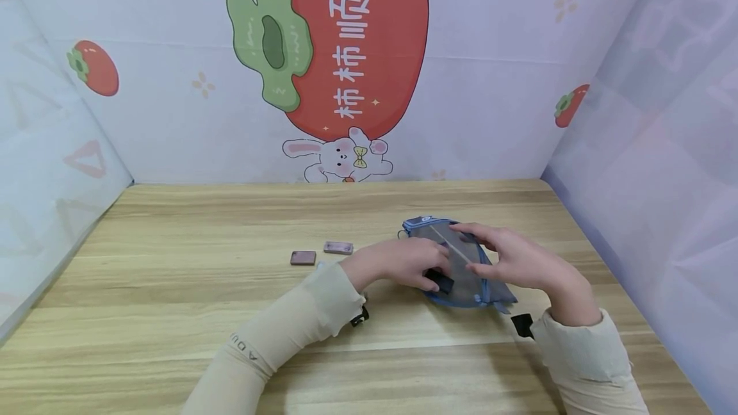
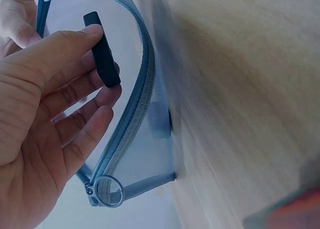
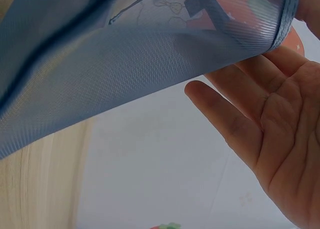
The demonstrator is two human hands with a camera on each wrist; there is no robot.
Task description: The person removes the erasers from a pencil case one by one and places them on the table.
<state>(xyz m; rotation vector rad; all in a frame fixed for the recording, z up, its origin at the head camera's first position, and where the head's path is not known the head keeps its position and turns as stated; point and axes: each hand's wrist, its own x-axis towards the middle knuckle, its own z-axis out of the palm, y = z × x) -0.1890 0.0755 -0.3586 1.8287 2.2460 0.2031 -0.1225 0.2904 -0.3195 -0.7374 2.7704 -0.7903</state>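
A blue-trimmed, see-through mesh zipper pouch lies on the right half of the table, its zipped mouth unzipped. My left hand is over the mouth and pinches a small black rectangular block between thumb and fingertips. The zipper's metal ring hangs at one corner of the mouth. On the pouch's far right side, my right hand holds the rim, with thumb and fingers apart on either side. Part of its fingers is hidden behind the mesh in the right wrist view.
Two small pinkish-purple blocks, one lying flat and one behind it, are on the wooden table left of the pouch. A printed cloth backdrop walls in the table at the back and sides.
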